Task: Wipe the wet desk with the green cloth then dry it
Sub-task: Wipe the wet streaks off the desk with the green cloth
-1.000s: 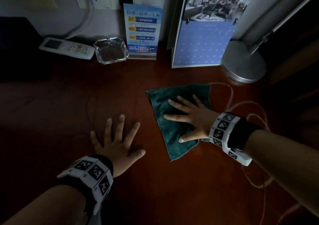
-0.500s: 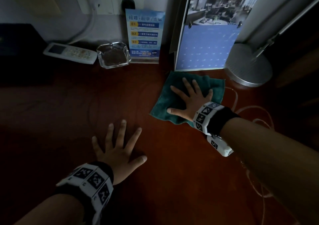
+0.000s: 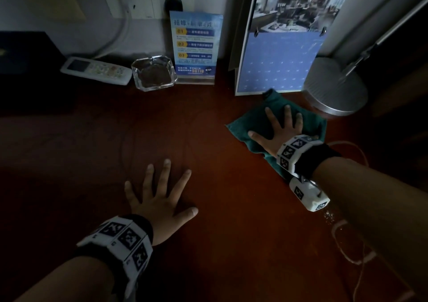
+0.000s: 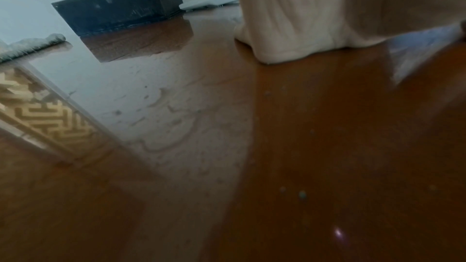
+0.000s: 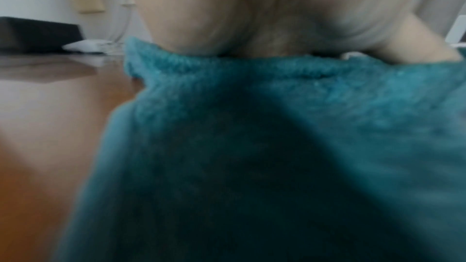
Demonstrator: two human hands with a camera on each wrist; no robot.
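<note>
The green cloth (image 3: pixel 245 130) lies rumpled on the dark red-brown desk (image 3: pixel 231 232), at the back right just in front of the calendar. My right hand (image 3: pixel 278 125) presses flat on it with fingers spread; in the right wrist view the cloth (image 5: pixel 277 146) fills the frame under my palm (image 5: pixel 252 17). My left hand (image 3: pixel 159 195) lies flat on bare desk at centre-left, fingers spread, holding nothing. Water streaks and droplets (image 4: pixel 161 119) show on the desk (image 4: pixel 327 146) in the left wrist view, beside my left hand (image 4: pixel 302 17).
Along the back wall stand a white remote (image 3: pixel 96 70), a glass ashtray (image 3: pixel 154 74), a blue sign stand (image 3: pixel 195 47), a desk calendar (image 3: pixel 280 54) and a round metal lamp base (image 3: pixel 335 88). A black box (image 3: pixel 27 65) sits far left. Thin cables (image 3: pixel 347 243) trail at right.
My right hand has slid the green cloth away from me and to the right, up against the calendar and lamp base. My left hand has stayed flat in place.
</note>
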